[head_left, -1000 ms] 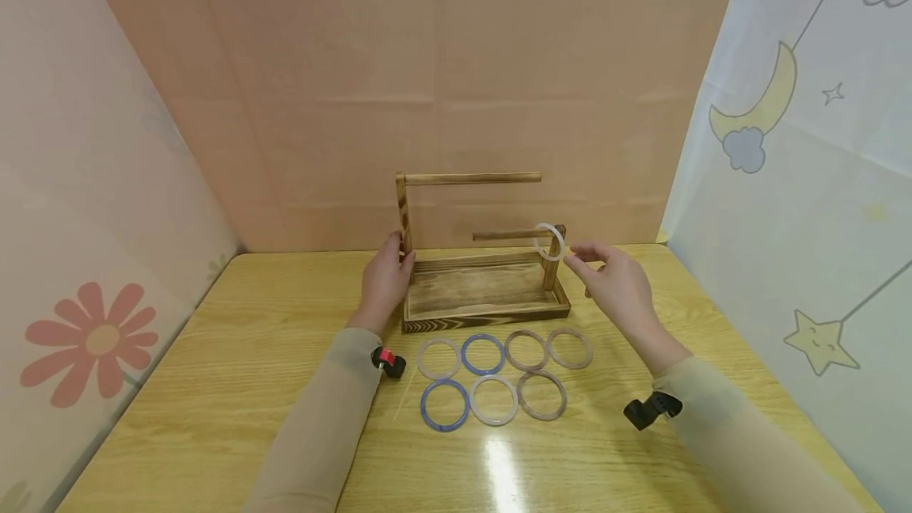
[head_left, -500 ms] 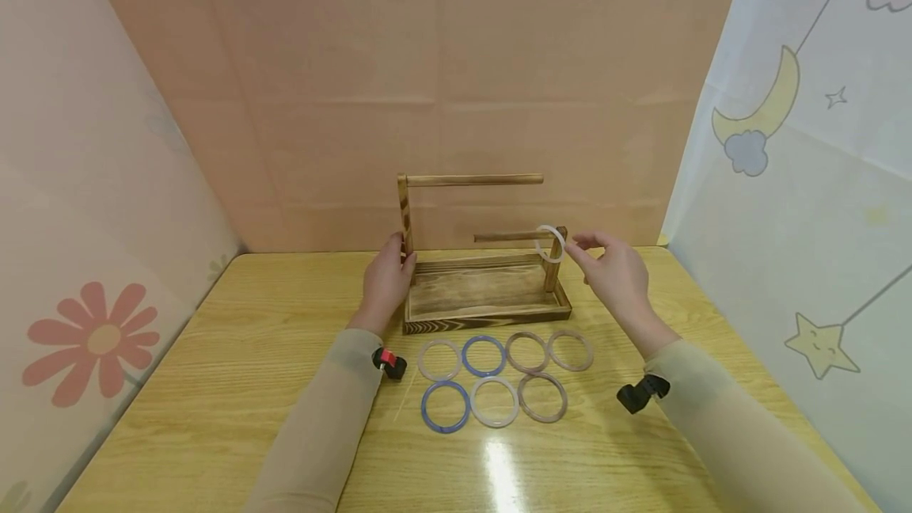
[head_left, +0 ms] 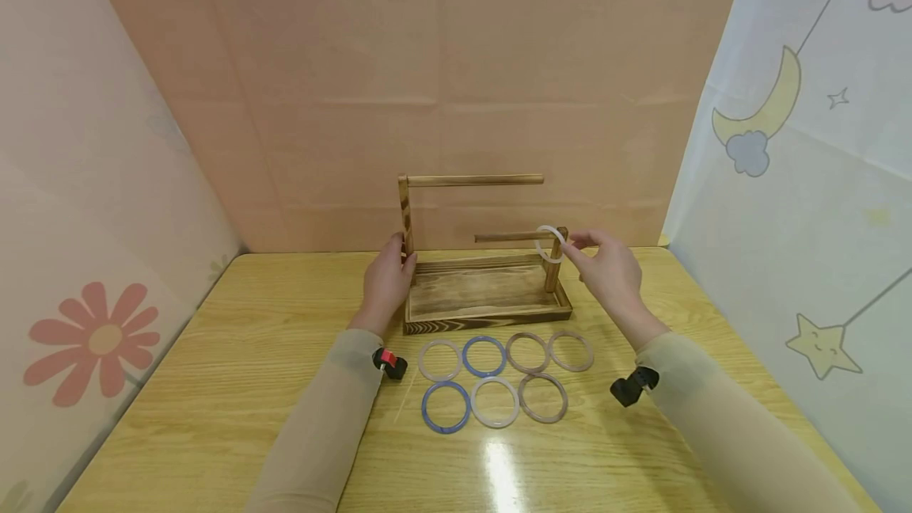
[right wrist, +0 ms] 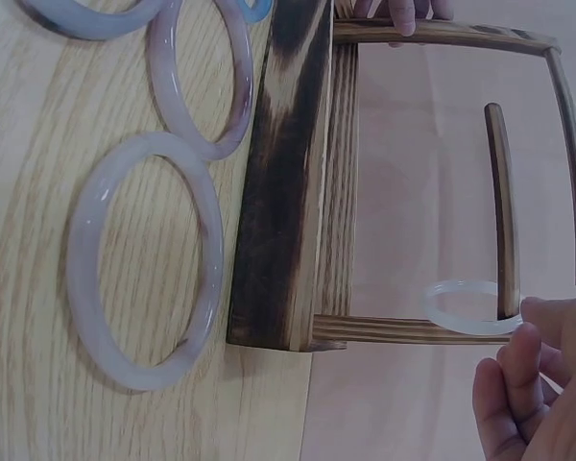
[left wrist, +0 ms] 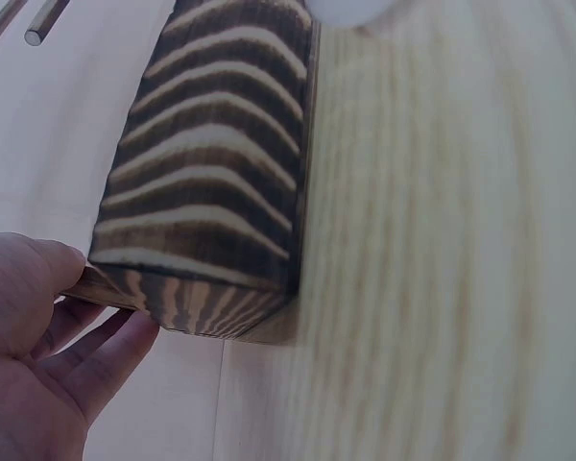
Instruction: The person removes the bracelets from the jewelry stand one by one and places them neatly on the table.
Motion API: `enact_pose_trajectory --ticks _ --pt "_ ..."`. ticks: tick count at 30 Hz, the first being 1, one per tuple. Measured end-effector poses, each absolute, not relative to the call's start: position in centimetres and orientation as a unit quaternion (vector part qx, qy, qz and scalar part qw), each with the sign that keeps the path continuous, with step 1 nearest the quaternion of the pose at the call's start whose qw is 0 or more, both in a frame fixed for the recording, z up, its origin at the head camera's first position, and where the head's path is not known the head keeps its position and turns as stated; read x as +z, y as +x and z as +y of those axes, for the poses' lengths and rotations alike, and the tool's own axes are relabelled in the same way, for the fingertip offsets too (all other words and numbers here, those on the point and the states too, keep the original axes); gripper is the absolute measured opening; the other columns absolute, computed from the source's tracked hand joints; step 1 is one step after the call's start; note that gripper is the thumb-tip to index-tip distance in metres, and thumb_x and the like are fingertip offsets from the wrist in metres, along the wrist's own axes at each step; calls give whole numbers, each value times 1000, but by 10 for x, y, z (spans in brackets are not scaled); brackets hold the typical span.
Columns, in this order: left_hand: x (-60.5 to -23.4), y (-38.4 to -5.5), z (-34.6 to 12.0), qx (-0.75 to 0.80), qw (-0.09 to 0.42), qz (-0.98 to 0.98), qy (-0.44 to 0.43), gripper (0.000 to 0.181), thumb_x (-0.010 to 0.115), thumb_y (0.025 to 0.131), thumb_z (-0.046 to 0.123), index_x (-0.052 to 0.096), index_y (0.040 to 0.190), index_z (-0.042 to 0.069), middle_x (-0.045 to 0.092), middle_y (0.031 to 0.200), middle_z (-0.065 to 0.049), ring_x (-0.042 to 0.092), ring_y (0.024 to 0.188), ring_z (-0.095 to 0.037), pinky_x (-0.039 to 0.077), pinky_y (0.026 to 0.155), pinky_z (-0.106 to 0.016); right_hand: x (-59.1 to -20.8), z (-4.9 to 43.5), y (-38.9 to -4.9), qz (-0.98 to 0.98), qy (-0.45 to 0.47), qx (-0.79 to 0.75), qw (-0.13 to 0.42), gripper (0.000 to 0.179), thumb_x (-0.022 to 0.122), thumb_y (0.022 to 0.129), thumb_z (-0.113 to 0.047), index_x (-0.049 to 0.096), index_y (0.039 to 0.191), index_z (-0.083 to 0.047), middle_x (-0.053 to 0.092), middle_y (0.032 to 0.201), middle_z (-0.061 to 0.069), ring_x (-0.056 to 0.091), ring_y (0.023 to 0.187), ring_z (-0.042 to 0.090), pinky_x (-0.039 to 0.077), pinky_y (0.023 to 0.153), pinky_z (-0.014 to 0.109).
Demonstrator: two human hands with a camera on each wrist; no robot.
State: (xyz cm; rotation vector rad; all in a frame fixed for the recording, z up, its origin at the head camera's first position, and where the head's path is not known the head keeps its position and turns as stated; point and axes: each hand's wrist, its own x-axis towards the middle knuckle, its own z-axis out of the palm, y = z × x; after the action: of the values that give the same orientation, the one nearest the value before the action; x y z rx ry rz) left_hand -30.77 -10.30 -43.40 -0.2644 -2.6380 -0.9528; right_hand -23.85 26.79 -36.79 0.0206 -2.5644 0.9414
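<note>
A wooden bangle stand (head_left: 492,317) with a tray base, a tall left post and a short right post stands on the table. My left hand (head_left: 385,282) holds the tall left post (head_left: 405,212), thumb in front and fingers behind in the left wrist view. A whitish bangle (right wrist: 451,324) encircles the lower rod (head_left: 502,238), close to the right post (head_left: 552,271). Thumb and fingertips of my right hand (head_left: 611,269) pinch the bangle's right edge. The upper rod (head_left: 473,180) carries nothing.
Several bangles lie in two rows before the stand, among them a blue bangle (head_left: 446,430), a white bangle (head_left: 495,424) and a brownish bangle (head_left: 543,419). A pink backdrop (head_left: 321,101) closes the rear, and printed cloth walls flank the table.
My right hand and forearm have shifted slightly left, and the fingertips have come closer against the bangle at the right post. The left hand still holds the post.
</note>
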Motion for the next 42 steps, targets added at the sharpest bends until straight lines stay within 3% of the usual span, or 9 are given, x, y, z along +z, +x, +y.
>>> enact_pose_trajectory --ticks 6,24,42 --pt "-434 -308 -103 -337 164 -923 -93 50 63 115 20 50 156 -4 69 137 -24 73 115 -39 60 94 -57 -370 268 -241 -922 6 336 193 38 75 108 -36 76 134 -9 79 122 12 74 65 21 46 53 36" --pt "-435 -308 -102 -333 171 -923 -90 47 65 114 19 52 153 -4 70 135 -24 74 114 -39 60 93 -57 -376 270 -247 -927 -4 332 174 30 74 108 -35 77 126 -10 79 121 14 71 64 17 47 57 38" --pt "-433 -307 -102 -332 171 -923 -92 46 63 115 21 52 153 -3 70 134 -23 74 113 -39 60 93 -56 -375 269 -246 -925 3 330 187 27 75 108 -32 78 122 -9 80 116 15 71 62 17 45 52 36"
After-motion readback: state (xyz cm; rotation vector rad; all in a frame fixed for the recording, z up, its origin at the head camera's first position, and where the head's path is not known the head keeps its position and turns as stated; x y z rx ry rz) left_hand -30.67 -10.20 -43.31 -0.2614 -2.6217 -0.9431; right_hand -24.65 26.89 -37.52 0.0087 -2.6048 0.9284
